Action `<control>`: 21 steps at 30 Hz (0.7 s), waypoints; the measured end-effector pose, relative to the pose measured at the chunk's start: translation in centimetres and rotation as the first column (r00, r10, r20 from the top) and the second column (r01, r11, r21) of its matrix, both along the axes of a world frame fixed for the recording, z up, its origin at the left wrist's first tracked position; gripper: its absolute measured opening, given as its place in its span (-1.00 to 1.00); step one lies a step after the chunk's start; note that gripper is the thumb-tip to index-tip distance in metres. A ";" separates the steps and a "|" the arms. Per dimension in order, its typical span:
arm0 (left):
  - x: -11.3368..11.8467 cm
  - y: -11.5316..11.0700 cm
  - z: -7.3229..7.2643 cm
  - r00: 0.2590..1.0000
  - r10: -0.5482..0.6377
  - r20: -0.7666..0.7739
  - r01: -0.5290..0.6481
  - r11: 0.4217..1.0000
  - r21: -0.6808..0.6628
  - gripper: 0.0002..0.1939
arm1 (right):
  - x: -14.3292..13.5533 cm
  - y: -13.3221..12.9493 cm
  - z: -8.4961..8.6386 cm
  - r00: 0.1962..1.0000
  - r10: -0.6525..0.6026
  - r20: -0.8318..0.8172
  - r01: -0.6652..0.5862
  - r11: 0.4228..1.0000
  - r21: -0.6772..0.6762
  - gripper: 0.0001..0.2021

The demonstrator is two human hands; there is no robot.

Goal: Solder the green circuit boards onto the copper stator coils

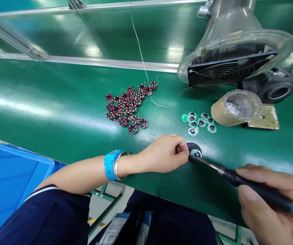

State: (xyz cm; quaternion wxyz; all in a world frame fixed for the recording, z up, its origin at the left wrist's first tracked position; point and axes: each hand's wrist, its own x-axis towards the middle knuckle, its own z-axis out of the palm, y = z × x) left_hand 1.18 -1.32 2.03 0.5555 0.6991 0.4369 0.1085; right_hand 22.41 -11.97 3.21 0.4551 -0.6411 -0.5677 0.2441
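My right hand (pixel 271 200) is wrapped round the black handle of a soldering iron (pixel 228 175). The iron's tip touches, or nearly touches, a round green circuit board (pixel 195 154) lying on a dark round holder (pixel 190 145). At the left edge of that board, my left hand (pixel 165 154) is closed in a pinch; what sits between its fingertips is too small or hidden to make out. Beyond the holder lie several loose round circuit boards (pixel 193 131). A cluster of small wound motor coils (pixel 128 102) stands to the left, red and copper in colour.
A thin solder wire (pixel 142 61) hangs down to the bench (pixel 67 119) behind the coils. At the right stand a fume fan (pixel 228 73), a cardboard tube (pixel 221 110), a sponge tray (pixel 266 119) and a black iron stand (pixel 276 90). A blue bin (pixel 16 180) is at the left.
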 end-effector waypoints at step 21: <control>0.1 0.1 0.0 1.000 -0.010 -0.005 0.011 0.998 0.069 -0.92 | 0.3 0.5 -0.6 0.987 0.065 0.145 -0.083 0.989 0.123 -0.73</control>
